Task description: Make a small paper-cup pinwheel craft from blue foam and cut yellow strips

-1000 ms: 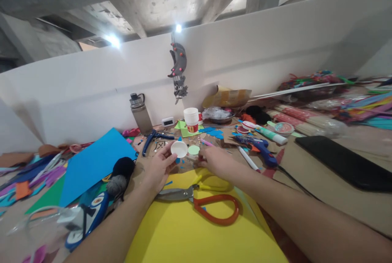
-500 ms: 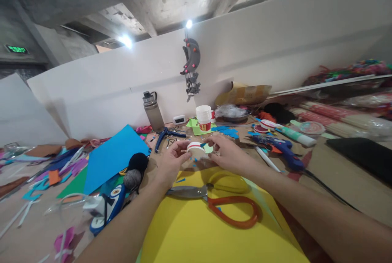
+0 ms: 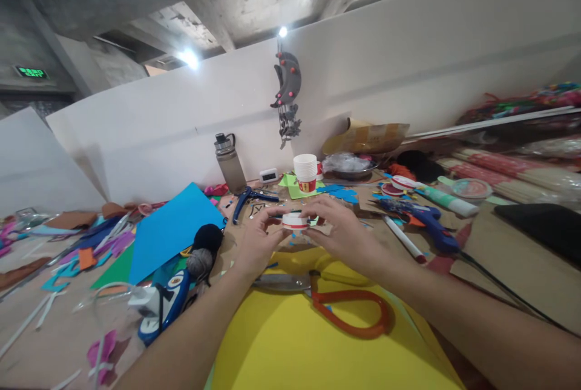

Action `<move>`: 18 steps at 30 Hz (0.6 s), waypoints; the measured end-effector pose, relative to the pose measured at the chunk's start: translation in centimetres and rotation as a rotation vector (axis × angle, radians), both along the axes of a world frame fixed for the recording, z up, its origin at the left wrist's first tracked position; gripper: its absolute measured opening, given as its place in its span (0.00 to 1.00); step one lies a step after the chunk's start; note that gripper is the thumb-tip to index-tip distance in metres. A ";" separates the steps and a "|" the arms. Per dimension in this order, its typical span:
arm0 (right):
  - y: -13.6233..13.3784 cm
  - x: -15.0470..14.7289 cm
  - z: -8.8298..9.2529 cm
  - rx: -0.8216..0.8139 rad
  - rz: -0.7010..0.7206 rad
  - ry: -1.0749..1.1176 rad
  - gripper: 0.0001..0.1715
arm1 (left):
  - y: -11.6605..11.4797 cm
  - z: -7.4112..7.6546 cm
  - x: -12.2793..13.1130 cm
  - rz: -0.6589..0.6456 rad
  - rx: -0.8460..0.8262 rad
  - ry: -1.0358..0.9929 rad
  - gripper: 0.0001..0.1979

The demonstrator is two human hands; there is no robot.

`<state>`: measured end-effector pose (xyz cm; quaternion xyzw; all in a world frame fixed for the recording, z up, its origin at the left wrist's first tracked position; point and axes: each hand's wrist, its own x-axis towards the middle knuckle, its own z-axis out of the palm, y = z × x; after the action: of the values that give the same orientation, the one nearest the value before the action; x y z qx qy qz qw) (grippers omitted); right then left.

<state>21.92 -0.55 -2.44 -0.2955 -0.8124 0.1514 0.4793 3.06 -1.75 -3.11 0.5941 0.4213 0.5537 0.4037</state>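
Observation:
Between my two hands is a short white paper cup section (image 3: 295, 221) with a red band, held up over the table. My left hand (image 3: 264, 235) pinches its left side between thumb and fingers. On the other side, my right hand (image 3: 334, 231) grips it with bent fingers; a small dark bit shows by the fingertips. Below my hands, scissors with orange handles (image 3: 363, 311) lie with their blades to the left on yellow sheets (image 3: 290, 341). Behind the held piece stands a stack of white paper cups (image 3: 305, 171) with red on the lowest one.
A glue gun (image 3: 422, 220) with its cord and a marker (image 3: 403, 238) lie to the right. Leftward are a blue sheet (image 3: 170, 226), yarn balls (image 3: 206, 244) and a blue-white device (image 3: 166, 311). A bottle (image 3: 229, 163) stands by the white partition (image 3: 181, 117).
The cup section has been turned so its red band faces me lower down, and its hollow opening no longer shows. Both hands have closed in on it. The view has shifted slightly.

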 end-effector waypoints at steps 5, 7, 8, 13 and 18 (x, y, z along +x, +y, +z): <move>-0.3 -0.1 -0.1 0.064 -0.017 -0.004 0.12 | -0.1 0.2 0.2 0.019 0.106 0.015 0.09; -0.3 -0.1 -0.2 0.069 -0.021 -0.017 0.13 | -0.1 0.1 0.1 0.032 0.159 0.058 0.08; -0.2 -0.1 -0.2 0.069 -0.020 -0.021 0.14 | -0.1 0.0 0.1 0.035 0.183 0.081 0.08; -0.2 -0.1 -0.2 0.064 -0.036 -0.018 0.15 | -0.1 -0.1 0.0 0.030 0.210 0.111 0.08; -0.3 -0.2 -0.1 0.027 -0.019 -0.001 0.11 | -0.3 0.1 0.2 0.029 0.135 0.040 0.09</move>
<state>21.74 -0.85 -2.57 -0.2968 -0.8118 0.1354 0.4843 3.24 -2.02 -2.97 0.6247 0.3993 0.5749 0.3461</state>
